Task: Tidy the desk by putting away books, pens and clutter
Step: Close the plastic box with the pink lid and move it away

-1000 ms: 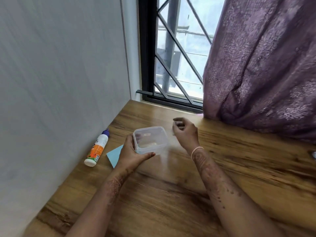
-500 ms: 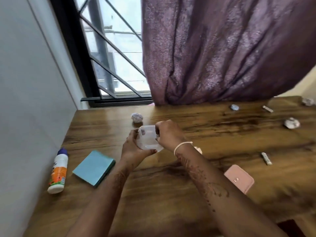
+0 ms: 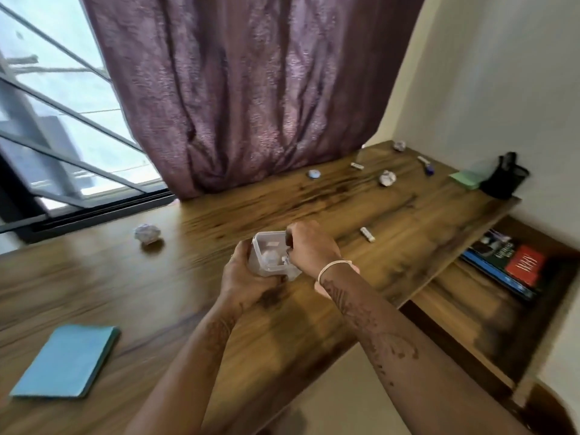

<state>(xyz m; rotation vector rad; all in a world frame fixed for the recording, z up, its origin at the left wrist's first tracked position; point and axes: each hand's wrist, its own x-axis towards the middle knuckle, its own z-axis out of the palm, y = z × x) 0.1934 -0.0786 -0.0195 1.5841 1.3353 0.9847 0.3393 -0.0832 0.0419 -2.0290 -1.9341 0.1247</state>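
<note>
Over at the far left, lying flat on the wooden desk [image 3: 94, 277], a blue notepad [image 3: 66, 361]. Farther back, near the window frame [image 3: 94, 215], a crumpled paper ball [image 3: 147, 233], well apart from the notepad. Behind, hanging down to the desk's back edge, a purple curtain [image 3: 244, 89].

In the middle, held tilted just above the desk, a clear plastic container [image 3: 270, 257] with something pale and blurred inside. Cupped from below and from the left by the left hand [image 3: 243, 274], fingers curled round its underside. Gripped at its right rim by the right hand [image 3: 310, 246], fingers hooked over the edge, thumb against the near wall; at that wrist, a pale bangle [image 3: 332, 265].

Past the hands, toward the curtain, a small blue-and-white object [image 3: 314, 174] and a short white stick [image 3: 357, 165]. Nearer, just right of the right hand, another white stick [image 3: 367, 234]. Then a second paper ball [image 3: 387, 178], a third paper ball [image 3: 399, 146] at the back corner, and a pen [image 3: 426, 164] with a blue end.

At the desk's right end, a green sticky pad [image 3: 466, 179] just beside a black pen holder [image 3: 503, 177]. Below, on a lower shelf [image 3: 455, 302], books [image 3: 508, 265] lying flat.
</note>
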